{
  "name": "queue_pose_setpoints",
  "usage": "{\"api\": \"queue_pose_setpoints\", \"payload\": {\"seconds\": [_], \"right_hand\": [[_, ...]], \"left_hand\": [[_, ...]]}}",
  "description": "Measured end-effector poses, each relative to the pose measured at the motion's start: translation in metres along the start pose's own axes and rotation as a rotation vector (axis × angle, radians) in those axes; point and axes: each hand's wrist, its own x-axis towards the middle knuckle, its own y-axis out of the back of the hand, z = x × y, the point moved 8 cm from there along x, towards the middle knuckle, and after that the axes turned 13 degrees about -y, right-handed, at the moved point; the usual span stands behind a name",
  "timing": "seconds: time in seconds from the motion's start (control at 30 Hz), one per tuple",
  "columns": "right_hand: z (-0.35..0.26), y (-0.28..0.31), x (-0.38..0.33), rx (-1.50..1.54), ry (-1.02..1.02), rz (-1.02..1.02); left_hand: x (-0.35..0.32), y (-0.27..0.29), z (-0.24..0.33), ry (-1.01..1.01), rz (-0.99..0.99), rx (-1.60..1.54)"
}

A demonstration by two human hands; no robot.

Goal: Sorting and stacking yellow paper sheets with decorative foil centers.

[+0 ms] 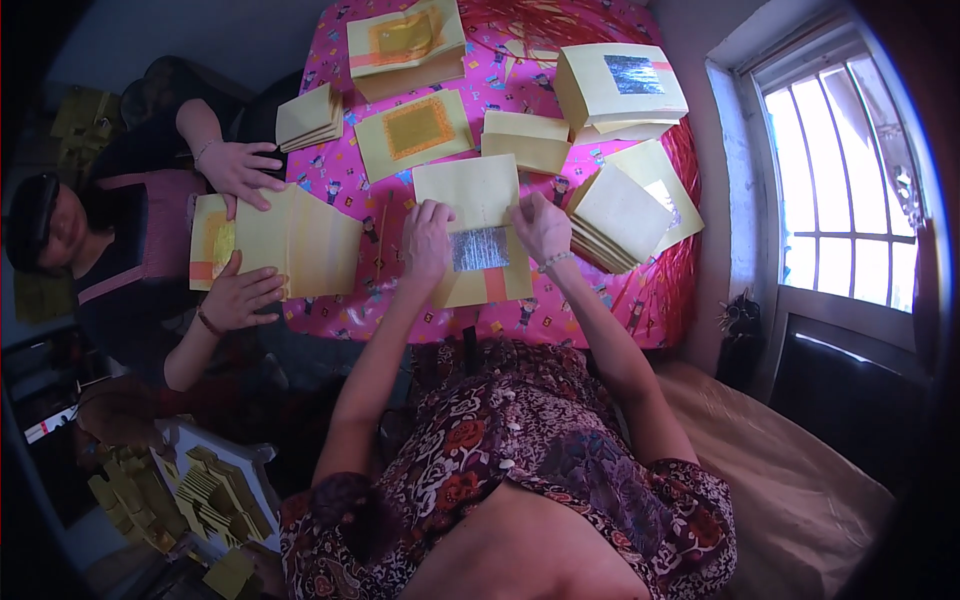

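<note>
A pale yellow paper sheet point(455, 290) with a silver foil patch point(480, 250) and a reddish strip lies in front of me at the table's near edge. Across its far part is a plain pale yellow panel point(466, 186); I cannot tell whether this is a fold or a second sheet. My left hand point(430, 240) has its fingers curled down on the left edge where the two meet. At the opposite edge, my right hand point(543, 228) pinches the paper between thumb and fingers. The gripped edges are partly hidden under the fingers.
Stacks of folded yellow paper point(620, 215) lie to my right, with a thick silver-patched stack point(620, 95) behind. A gold-patched sheet point(415, 133) is at far left. A co-worker's hands point(240, 175) rest on yellow sheets point(325, 245) beside me. Red strands point(683, 200) hang along the pink tablecloth's right edge.
</note>
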Motion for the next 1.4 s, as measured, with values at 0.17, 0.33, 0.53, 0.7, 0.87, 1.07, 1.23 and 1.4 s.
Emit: {"api": "queue_pose_setpoints", "payload": {"seconds": [0.17,0.33,0.53,0.7,0.87,1.07,1.23,1.4], "right_hand": [[0.001,0.001,-0.001,-0.015,0.035,0.038],[-0.013,0.012,-0.014,-0.039,0.184,0.227],[-0.051,-0.004,-0.03,-0.281,0.519,0.216],[-0.055,-0.02,-0.027,-0.21,0.606,0.133],[-0.052,-0.023,-0.032,-0.156,0.666,0.142],[-0.046,-0.011,-0.04,-0.143,0.642,0.168],[-0.047,-0.013,-0.045,-0.129,0.631,0.095],[-0.049,-0.017,-0.047,-0.098,0.607,0.064]], "left_hand": [[0.019,-0.001,0.019,0.02,-0.134,0.024],[0.018,-0.012,0.014,0.182,-0.215,0.069],[0.016,-0.018,0.014,0.217,-0.21,0.023],[0.008,-0.018,0.005,0.169,-0.044,-0.032],[-0.012,-0.005,0.003,0.189,0.132,-0.107],[-0.024,-0.009,0.003,0.183,0.242,-0.373],[-0.031,-0.001,0.001,0.151,0.279,-0.365],[-0.036,-0.001,-0.004,0.167,0.267,-0.368]]}}
